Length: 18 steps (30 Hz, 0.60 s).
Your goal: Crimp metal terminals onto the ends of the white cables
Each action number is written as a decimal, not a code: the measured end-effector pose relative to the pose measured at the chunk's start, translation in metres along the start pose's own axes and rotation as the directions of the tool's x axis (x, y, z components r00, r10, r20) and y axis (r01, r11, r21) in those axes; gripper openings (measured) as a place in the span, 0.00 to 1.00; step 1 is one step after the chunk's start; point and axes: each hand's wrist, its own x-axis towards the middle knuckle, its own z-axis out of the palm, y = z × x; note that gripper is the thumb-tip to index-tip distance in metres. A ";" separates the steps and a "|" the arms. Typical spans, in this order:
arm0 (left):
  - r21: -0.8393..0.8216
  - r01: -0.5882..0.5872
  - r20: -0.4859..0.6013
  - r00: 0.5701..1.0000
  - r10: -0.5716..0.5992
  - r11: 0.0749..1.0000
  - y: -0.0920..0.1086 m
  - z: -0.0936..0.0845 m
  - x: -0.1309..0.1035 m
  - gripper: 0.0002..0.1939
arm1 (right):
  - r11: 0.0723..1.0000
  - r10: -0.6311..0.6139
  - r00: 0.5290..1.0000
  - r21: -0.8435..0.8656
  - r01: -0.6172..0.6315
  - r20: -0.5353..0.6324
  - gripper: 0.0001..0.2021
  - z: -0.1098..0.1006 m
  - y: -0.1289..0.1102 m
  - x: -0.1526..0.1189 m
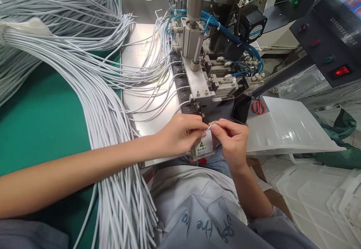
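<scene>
Big white cable bundle point(97, 98) sweeps down the frame's left, pneumatic machine point(194, 49) sits upper centre, and mid-frame the left hand point(180, 134) and right hand point(234, 138) both pinch one white cable end point(208, 128). Looks like it's being straightened or sorted; next move probably calls for a steady left pinch.

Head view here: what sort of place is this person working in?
Probably a cable-assembly workshop or factory floor: thick bundles of pale cables lie over a green work surface, next to a metal bench machine and a control box with a lit red switch.
</scene>
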 end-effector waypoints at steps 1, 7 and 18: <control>0.000 -0.002 -0.011 1.000 0.002 1.000 0.000 0.001 0.000 0.08 | 1.000 -0.011 0.999 0.000 0.011 -0.046 0.07 0.004 0.001 -0.003; 0.249 -0.134 -0.041 0.988 0.149 0.959 -0.005 0.004 -0.004 0.10 | 0.881 -0.323 0.941 -0.396 0.259 -0.103 0.08 0.012 0.002 -0.010; 0.536 -0.100 0.018 0.994 0.107 0.838 -0.008 0.001 -0.007 0.14 | 0.925 -0.183 0.973 -0.310 0.219 0.141 0.12 -0.002 -0.001 0.010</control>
